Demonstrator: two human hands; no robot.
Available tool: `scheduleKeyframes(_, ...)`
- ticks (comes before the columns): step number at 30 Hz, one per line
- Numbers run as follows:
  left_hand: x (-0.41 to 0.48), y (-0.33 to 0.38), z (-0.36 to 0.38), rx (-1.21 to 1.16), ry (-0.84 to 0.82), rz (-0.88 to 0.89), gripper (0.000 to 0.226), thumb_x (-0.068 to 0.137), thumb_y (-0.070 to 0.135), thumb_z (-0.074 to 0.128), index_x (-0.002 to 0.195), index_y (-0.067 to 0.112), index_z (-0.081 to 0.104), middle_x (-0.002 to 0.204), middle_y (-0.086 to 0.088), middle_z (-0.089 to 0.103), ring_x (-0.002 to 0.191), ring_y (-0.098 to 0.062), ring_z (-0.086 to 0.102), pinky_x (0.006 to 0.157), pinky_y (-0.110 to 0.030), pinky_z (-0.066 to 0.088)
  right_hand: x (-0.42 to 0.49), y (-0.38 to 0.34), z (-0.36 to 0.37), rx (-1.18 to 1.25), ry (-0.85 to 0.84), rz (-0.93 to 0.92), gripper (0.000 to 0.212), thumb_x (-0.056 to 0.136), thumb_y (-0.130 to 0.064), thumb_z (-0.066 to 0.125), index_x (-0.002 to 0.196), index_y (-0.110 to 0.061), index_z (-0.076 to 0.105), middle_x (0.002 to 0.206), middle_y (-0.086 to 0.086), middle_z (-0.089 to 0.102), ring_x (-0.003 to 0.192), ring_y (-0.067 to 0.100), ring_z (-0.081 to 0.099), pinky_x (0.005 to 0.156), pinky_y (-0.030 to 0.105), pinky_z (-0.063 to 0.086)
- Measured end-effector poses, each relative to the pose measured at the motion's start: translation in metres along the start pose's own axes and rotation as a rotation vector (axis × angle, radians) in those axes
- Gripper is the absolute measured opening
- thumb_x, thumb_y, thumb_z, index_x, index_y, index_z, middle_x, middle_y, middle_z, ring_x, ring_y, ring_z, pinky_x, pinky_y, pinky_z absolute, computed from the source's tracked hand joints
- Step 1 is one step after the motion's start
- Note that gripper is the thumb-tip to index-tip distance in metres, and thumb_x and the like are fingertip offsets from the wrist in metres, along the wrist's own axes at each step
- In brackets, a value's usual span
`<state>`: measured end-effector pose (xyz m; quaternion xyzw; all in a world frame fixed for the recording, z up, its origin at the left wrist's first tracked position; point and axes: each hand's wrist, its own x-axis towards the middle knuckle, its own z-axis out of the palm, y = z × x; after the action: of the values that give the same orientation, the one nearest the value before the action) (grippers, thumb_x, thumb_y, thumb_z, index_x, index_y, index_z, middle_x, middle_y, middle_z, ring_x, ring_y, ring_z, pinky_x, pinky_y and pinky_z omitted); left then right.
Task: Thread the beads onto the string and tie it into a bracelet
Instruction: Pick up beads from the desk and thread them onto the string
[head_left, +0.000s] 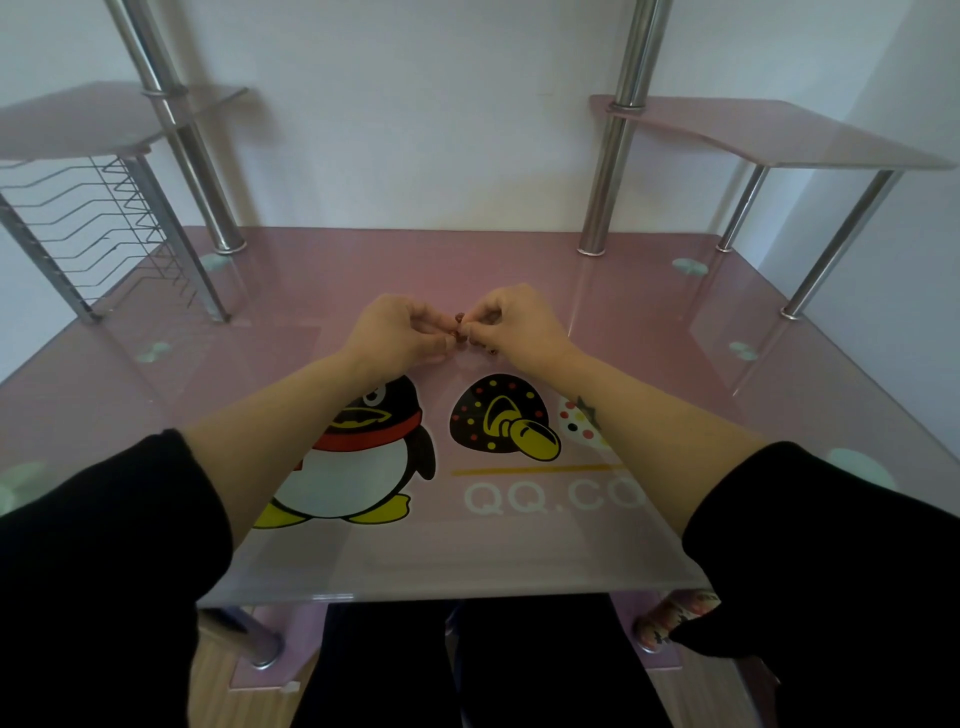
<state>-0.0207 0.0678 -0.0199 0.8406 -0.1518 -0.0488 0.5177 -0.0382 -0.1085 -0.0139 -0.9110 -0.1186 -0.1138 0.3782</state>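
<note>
Small dark red beads (460, 329) show in the narrow gap between my two hands, above the middle of the pink glass desk (649, 395). My left hand (400, 330) pinches them from the left with thumb and fingers closed. My right hand (514, 322) pinches them from the right, and a few more beads (491, 351) peek out under its palm. The string itself is too thin to make out. Most of the bead strand is hidden by my fingers.
The desk top carries a penguin picture (358, 457) and a spotted shape (498, 415) near me. Chrome posts (605, 171) rise at the back and hold pink side shelves (769, 135). A wire rack (98, 228) stands at the back left.
</note>
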Motion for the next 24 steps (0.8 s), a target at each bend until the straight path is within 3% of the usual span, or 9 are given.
scheduleKeyframes(9, 0.0003, 0.0003, 0.0011, -0.034, 0.008, -0.014, 0.011, 0.078, 0.011, 0.078, 0.084, 0.017, 0.072, 0.080, -0.004, 0.076, 0.076, -0.014, 0.074, 0.074, -0.026, 0.060, 0.0007, 0.0007, 0.0001, 0.000, -0.005, 0.002, 0.007, 0.085, -0.016, 0.069, 0.086, -0.010, 0.074, 0.075, 0.004, 0.072, 0.066, 0.017, 0.069, 0.065, 0.034, 0.059)
scheduleKeyframes(14, -0.0015, 0.0019, 0.0010, -0.065, -0.001, -0.013, 0.010, 0.078, 0.011, 0.077, 0.084, 0.017, 0.072, 0.073, 0.004, 0.076, 0.075, -0.012, 0.073, 0.073, -0.025, 0.060, 0.0001, 0.0007, -0.0001, -0.019, -0.002, -0.010, 0.009, 0.085, -0.017, 0.070, 0.086, -0.009, 0.073, 0.075, 0.005, 0.073, 0.066, 0.018, 0.068, 0.063, 0.032, 0.058)
scheduleKeyframes(18, -0.0008, 0.0023, 0.0014, -0.046, 0.007, -0.016, 0.011, 0.079, 0.011, 0.077, 0.088, 0.013, 0.073, 0.082, -0.005, 0.076, 0.078, -0.016, 0.074, 0.074, -0.025, 0.060, -0.0006, -0.0005, 0.0006, -0.032, 0.012, -0.037, 0.008, 0.085, -0.015, 0.069, 0.085, -0.008, 0.073, 0.075, 0.007, 0.073, 0.064, 0.018, 0.068, 0.061, 0.029, 0.056)
scheduleKeyframes(24, 0.0008, 0.0002, 0.0022, -0.045, 0.002, -0.025, 0.012, 0.080, 0.010, 0.076, 0.091, 0.010, 0.072, 0.084, -0.007, 0.076, 0.078, -0.015, 0.074, 0.076, -0.027, 0.060, 0.0000, -0.0006, 0.0005, -0.031, -0.004, -0.035, 0.008, 0.086, -0.014, 0.068, 0.086, -0.008, 0.073, 0.076, 0.007, 0.073, 0.065, 0.019, 0.068, 0.064, 0.036, 0.058)
